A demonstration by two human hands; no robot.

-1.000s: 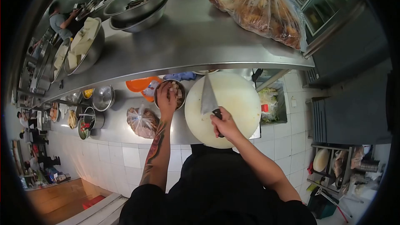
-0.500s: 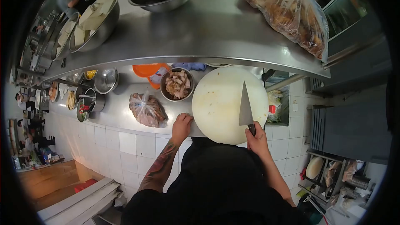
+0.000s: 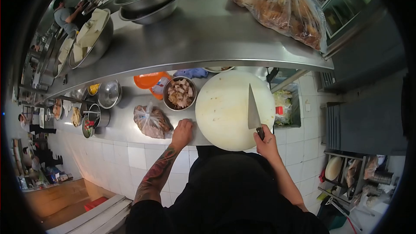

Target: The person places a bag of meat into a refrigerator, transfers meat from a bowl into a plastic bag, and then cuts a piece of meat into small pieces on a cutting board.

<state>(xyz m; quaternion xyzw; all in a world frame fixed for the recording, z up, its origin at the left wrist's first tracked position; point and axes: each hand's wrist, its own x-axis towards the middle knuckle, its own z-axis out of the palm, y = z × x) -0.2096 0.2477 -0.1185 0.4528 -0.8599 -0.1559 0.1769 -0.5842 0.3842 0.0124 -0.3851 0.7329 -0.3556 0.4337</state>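
My right hand point(image 3: 267, 143) is closed around the dark handle of a chef's knife point(image 3: 253, 112). The wide blade lies over the right part of a round, whitish cutting board point(image 3: 216, 117) and points away from me. My left hand point(image 3: 182, 133) rests at the steel table's front edge, left of the board, its fingers curled under and partly hidden; I see nothing in it. Just left of it sits a knotted clear plastic bag of meat point(image 3: 151, 121), apart from the hand. Behind them, a metal bowl point(image 3: 180, 93) holds chopped meat pieces. A few small scraps dot the board.
A steel shelf point(image 3: 190, 39) spans above the table, bearing a large bag of browned food point(image 3: 281, 11) and steel bowls point(image 3: 151, 0). An orange container point(image 3: 146, 80) and blue cloth point(image 3: 190, 73) lie behind the meat bowl. A bin point(image 3: 286, 106) stands right. Other people are far left.
My left hand has shifted slightly left, away from the board's edge and nearer the bagged meat. The knife stays in my right hand over the board. The whole view has shifted a little.
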